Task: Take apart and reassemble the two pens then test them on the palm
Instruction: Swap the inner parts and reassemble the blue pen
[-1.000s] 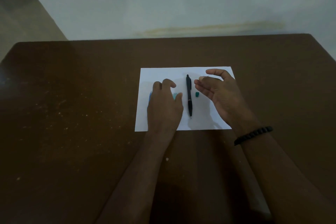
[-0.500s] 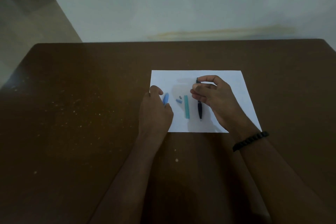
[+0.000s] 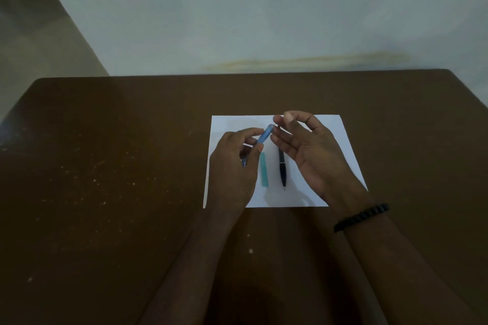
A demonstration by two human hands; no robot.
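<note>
Brown table [image 3: 111, 166], white sheet [image 3: 340, 155]. Left hand [image 3: 233, 166] gripped blue barrel [image 3: 264, 134]; right hand [image 3: 309, 150] pinched something small at its tip. Reassembly likely; next, careful alignment. Black pen [image 3: 282, 167] lay right, near the teal piece [image 3: 263, 169].

One head-worn camera looks forward and down, near over the table [image 3: 132, 192].

Your sheet of paper [image 3: 327, 134] lies flat on the surface [image 3: 118, 166], right of its centre. On the sheet, a pen [image 3: 282, 166] lies lengthwise, tip toward you, with a short pen part [image 3: 263, 170] just to its left, apart from it. Your left hand [image 3: 232, 171] holds a pen barrel [image 3: 265, 134] above the sheet's left half; your right hand [image 3: 311, 150] is over the right half, fingertips beside the barrel's far end.
</note>
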